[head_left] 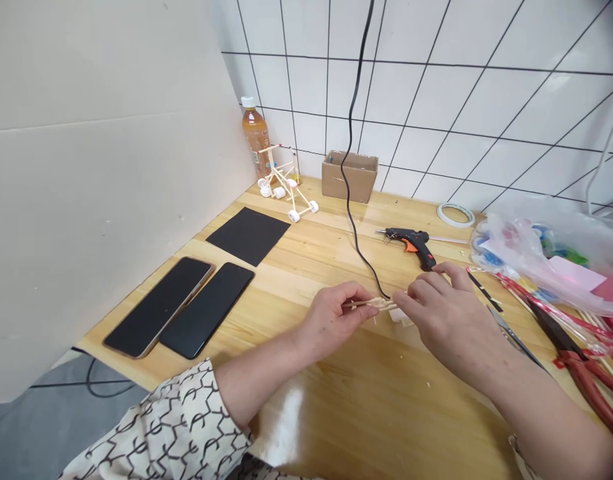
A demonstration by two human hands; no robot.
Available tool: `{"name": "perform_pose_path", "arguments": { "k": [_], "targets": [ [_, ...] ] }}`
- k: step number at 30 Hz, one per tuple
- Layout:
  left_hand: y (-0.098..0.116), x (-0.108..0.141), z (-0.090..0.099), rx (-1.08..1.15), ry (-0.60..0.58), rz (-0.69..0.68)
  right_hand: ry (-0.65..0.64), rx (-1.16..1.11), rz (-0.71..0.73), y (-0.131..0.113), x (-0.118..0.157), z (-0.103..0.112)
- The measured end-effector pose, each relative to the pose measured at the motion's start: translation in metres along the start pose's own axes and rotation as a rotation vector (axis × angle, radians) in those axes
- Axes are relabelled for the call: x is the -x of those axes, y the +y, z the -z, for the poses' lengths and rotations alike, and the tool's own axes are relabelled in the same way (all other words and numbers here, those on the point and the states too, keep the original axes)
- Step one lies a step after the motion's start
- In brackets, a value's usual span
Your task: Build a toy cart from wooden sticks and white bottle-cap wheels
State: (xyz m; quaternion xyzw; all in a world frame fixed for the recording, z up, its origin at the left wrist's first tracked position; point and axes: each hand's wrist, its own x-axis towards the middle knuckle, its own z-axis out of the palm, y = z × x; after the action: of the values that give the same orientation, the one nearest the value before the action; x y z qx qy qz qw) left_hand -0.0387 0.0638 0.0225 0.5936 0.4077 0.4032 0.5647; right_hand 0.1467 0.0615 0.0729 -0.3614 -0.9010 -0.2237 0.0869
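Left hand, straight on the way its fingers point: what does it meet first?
Likely the fingertips of the right hand, close by at the far end of the thin sticks in the left hand; depth is unclear.

No readable text, brand, number or sign meets our eye at this worktop; marks on the label (257, 159) of the bottle (255, 128) are too small for us to make out.
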Motion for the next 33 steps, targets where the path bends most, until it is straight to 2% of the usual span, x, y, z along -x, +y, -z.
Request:
{"name": "perform_pose_path", "arguments": {
  "k": [11,26,33],
  "targets": [
    [0.0030,0.0002,-0.0029,0.004,0.042,0.031,-0.015,0.025,-0.004,-0.0006,0.0006,-0.0021],
    [0.0029,0.0000,-0.0022,-0.036,0.030,-0.023,-0.021,0.037,0.001,0.0001,0.0012,-0.0020],
    [0.0026,0.0005,-0.0022,-0.049,0.014,0.002,-0.014,0.037,0.004,0.0003,0.0005,-0.0036]
  ]
}}
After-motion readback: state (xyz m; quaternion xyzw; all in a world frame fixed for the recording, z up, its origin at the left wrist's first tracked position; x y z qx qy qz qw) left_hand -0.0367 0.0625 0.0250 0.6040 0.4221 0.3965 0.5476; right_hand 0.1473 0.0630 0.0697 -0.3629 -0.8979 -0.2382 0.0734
